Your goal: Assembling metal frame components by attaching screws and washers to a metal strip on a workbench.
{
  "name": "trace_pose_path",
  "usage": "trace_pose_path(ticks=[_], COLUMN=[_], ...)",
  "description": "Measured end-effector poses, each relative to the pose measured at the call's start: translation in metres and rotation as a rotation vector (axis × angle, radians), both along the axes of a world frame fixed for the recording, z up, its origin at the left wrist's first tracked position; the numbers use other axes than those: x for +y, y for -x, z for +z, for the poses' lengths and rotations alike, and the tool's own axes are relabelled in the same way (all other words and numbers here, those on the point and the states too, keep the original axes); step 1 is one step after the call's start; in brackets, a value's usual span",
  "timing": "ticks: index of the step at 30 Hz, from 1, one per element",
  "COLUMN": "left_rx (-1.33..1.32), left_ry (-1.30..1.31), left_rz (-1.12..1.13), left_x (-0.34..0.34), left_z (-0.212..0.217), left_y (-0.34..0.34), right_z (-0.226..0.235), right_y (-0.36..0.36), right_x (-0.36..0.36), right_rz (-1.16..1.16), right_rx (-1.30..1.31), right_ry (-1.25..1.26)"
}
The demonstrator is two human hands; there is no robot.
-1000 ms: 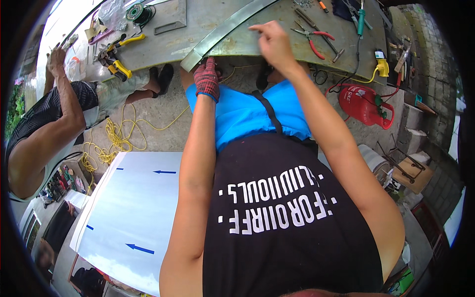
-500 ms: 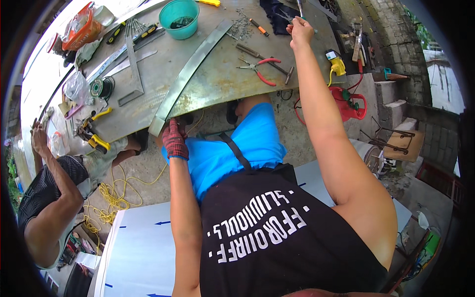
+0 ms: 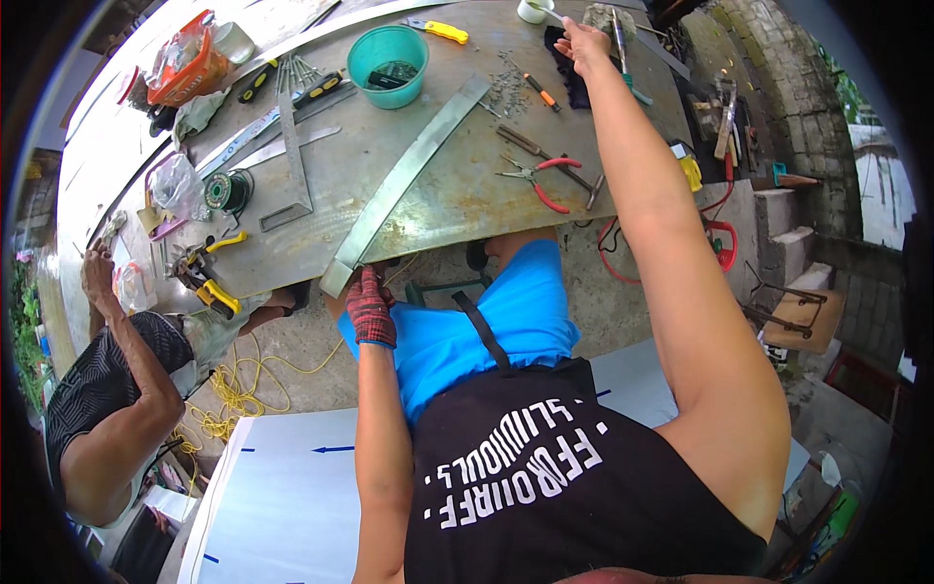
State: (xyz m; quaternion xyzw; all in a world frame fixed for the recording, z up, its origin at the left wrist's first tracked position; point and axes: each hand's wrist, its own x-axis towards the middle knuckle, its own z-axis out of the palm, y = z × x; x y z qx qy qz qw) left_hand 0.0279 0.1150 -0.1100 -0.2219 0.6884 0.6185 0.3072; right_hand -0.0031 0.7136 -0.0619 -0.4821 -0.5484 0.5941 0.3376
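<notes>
My right hand (image 3: pixel 587 47) reaches to the far side of the metal table, pinching a thin pale stick (image 3: pixel 551 12) whose far end is at a small white cup (image 3: pixel 533 11). Its tip is too small to make out. Beside this hand lies a metal rod tool with a teal handle (image 3: pixel 620 44), and a dark cloth (image 3: pixel 568 70) is under the wrist. My left hand (image 3: pixel 370 310), in a red and black checked glove, is closed at the near end of a long bent sheet-metal strip (image 3: pixel 409 175) overhanging the table edge. Its fingertips are partly hidden there.
Red-handled pliers (image 3: pixel 553 181), a screwdriver (image 3: pixel 541 92), a teal bowl (image 3: pixel 387 66), a yellow utility knife (image 3: pixel 440 30), a solder wire spool (image 3: pixel 228 191) and a steel square (image 3: pixel 295 185) lie on the table. Another person (image 3: pixel 122 389) works at left. Yellow cord (image 3: pixel 238 389) coils on the floor.
The view has shifted, so the table appears lower and further right. My right hand now holds the pale stick at the white cup, which has come into view. My left hand stays at the strip.
</notes>
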Motion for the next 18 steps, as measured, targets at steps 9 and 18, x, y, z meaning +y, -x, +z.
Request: trace_pose_path(ticks=[9,18], left_rx=[0.021,0.045], left_ry=[-0.014,0.028], left_rz=[-0.015,-0.040], left_x=[0.001,-0.002], left_z=[-0.001,0.003], left_y=[-0.001,-0.001], right_z=[0.002,0.029], right_y=[0.023,0.001], right_x=[0.021,-0.003], right_rz=[-0.107,-0.112], right_rx=[-0.180,-0.177], right_ry=[-0.180,-0.391])
